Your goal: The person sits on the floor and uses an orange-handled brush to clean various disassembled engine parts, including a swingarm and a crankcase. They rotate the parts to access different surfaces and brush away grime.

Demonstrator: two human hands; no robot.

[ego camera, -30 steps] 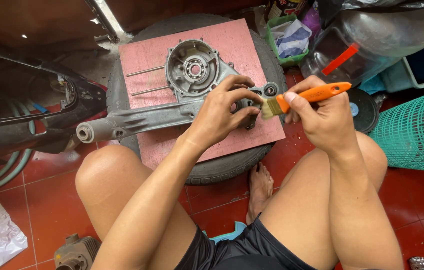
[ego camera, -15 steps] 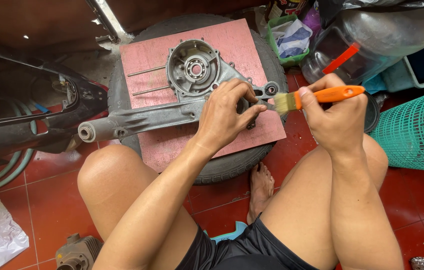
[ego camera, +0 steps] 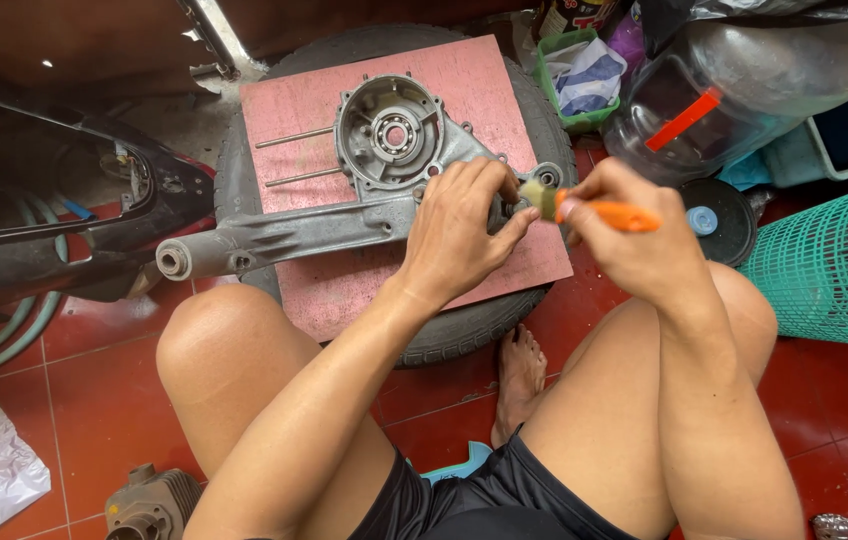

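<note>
The left hand (ego camera: pixel 464 235) grips the grey casing (ego camera: pixel 364 190), which lies on a pink board (ego camera: pixel 344 290) atop a tyre (ego camera: pixel 464 330). The right hand (ego camera: pixel 634 240) grasps an orange brush (ego camera: pixel 594 210), bristles just beside the left fingertips (ego camera: pixel 524 215).

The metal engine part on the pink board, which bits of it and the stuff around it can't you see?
Head view:
- Engine part: its right end is hidden under the left hand.
- Brush: blurred; the right hand covers its handle end.
- Green basket: cut off by the right edge.
- Tyre: mostly under the pink board.
</note>
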